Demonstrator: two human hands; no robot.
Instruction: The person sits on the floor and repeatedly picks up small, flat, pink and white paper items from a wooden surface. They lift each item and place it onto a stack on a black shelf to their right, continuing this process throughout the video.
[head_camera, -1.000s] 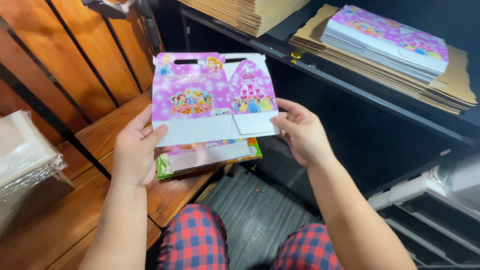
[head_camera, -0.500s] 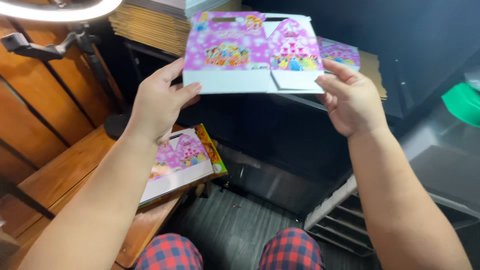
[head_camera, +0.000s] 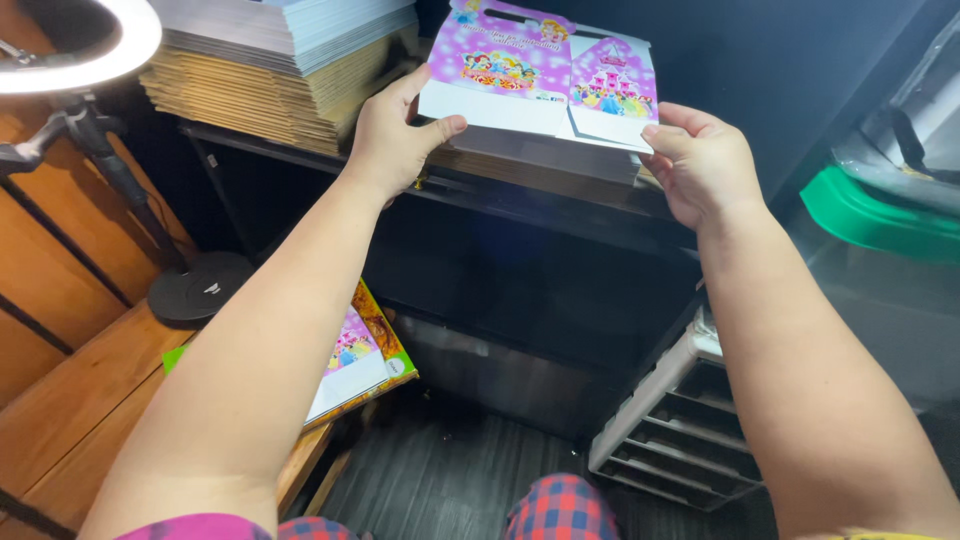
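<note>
a flat, unfolded purple-and-white carton blank (head_camera: 545, 75), printed with cartoon figures and a pink castle and cut with a handle slot near its top edge, is held level by its two side edges. it is kept just above a stack of like blanks (head_camera: 545, 160) on a dark shelf.

Hidden and cut-off parts

The left arm (head_camera: 270, 340) covers most of the printed sheets (head_camera: 365, 365) on the bench (head_camera: 70, 400); the ring light (head_camera: 90, 45) and green lid (head_camera: 880, 215) run off-frame.
</note>
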